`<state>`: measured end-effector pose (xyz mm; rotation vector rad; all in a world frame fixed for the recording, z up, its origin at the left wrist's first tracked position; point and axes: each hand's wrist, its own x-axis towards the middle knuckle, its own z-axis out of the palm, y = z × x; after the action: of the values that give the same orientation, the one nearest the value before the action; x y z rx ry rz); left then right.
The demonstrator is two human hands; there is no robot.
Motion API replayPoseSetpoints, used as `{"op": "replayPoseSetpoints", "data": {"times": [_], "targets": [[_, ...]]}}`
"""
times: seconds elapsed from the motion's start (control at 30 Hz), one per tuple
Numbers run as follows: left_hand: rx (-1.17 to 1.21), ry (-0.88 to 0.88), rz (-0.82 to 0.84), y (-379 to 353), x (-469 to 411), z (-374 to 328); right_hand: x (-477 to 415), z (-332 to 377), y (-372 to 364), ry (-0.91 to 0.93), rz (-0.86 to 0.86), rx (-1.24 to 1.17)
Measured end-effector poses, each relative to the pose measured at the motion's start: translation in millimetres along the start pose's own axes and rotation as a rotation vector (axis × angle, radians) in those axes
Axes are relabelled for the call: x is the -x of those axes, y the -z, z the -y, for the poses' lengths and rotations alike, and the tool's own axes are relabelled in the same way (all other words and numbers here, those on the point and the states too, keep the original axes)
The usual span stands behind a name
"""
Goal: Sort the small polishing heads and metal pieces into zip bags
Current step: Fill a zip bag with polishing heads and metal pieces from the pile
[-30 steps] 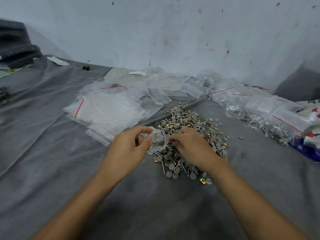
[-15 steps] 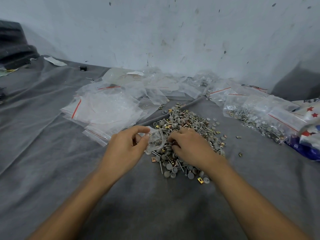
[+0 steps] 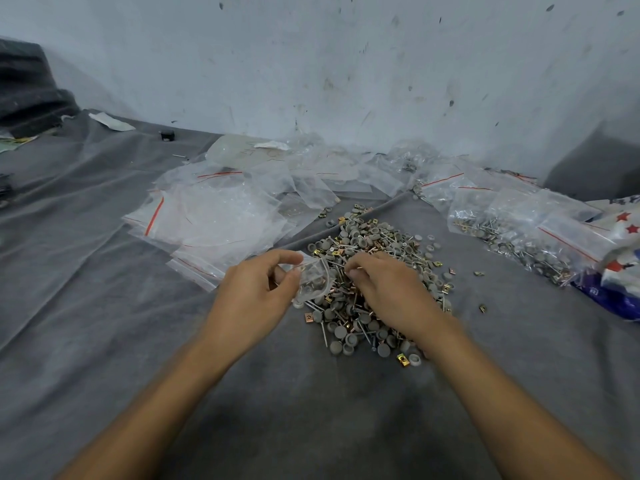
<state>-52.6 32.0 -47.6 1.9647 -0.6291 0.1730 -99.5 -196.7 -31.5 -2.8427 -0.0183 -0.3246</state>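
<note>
A heap of small grey polishing heads, thin metal pins and brass-coloured clips (image 3: 372,268) lies on grey cloth in the middle. My left hand (image 3: 258,294) pinches a small clear zip bag (image 3: 313,280) at the heap's left edge; the bag holds a few pieces. My right hand (image 3: 384,289) rests on the heap just right of the bag, fingers curled down into the pieces. Its fingertips are pinched together, and whether a piece sits between them is hidden.
Empty zip bags with red strips (image 3: 214,220) are piled to the back left. Filled bags (image 3: 526,237) lie at the right, beside a blue and white packet with red stars (image 3: 623,268). A stained wall (image 3: 329,71) stands behind. Stray clips (image 3: 482,308) dot the cloth.
Both hands have stayed at the heap's left side; the right hand's fingers have shifted slightly among the pieces beside the bag. The camera view has tilted a little.
</note>
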Motion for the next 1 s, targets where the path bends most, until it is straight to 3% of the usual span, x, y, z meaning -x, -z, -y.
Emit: {"op": "replayPoseSetpoints", "data": {"times": [0.17,0.47,0.67,1.0], "targets": [[-0.010,0.003,0.000,-2,0,0,3,-2,6,-0.011,-0.056,-0.113],[-0.035,0.019,-0.009,0,-2,-2,5,3,13,-0.197,-0.074,-0.379],[-0.054,0.027,-0.002,1,-3,-4,9,33,11,-0.060,-0.046,-0.700],[-0.050,-0.004,-0.043,3,0,-9,-2,55,2,-0.075,-0.144,-0.470]]}}
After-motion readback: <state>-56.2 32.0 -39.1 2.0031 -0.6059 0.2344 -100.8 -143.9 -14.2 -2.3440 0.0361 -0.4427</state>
